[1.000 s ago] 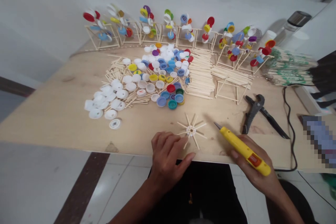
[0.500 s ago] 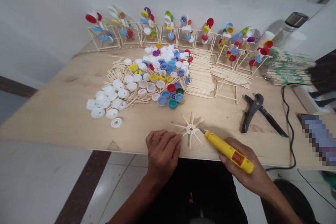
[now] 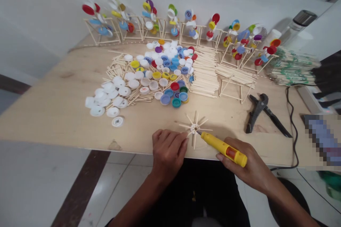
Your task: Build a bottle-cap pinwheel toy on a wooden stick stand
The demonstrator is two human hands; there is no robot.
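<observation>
A small star of thin wooden sticks around a white cap [image 3: 195, 127] lies near the front edge of the plywood board [image 3: 53, 113]. My left hand [image 3: 168, 152] rests beside it with curled fingers, the fingertips touching the star's left sticks. My right hand [image 3: 246, 168] is wrapped around a yellow pen-shaped tool [image 3: 223, 144] with a red switch. The tool's metal tip touches the star's centre.
A heap of white and coloured bottle caps [image 3: 149, 78] and loose sticks [image 3: 204, 74] lies mid-board. Several stick-and-cap models [image 3: 170, 25] line the far edge. Black pliers [image 3: 257, 111], a black cable [image 3: 293, 113] and a stick frame [image 3: 234, 88] lie to the right.
My right hand has brought the yellow tool leftward until its tip reaches the star's centre. My left hand has shifted slightly to hold the star's left side.
</observation>
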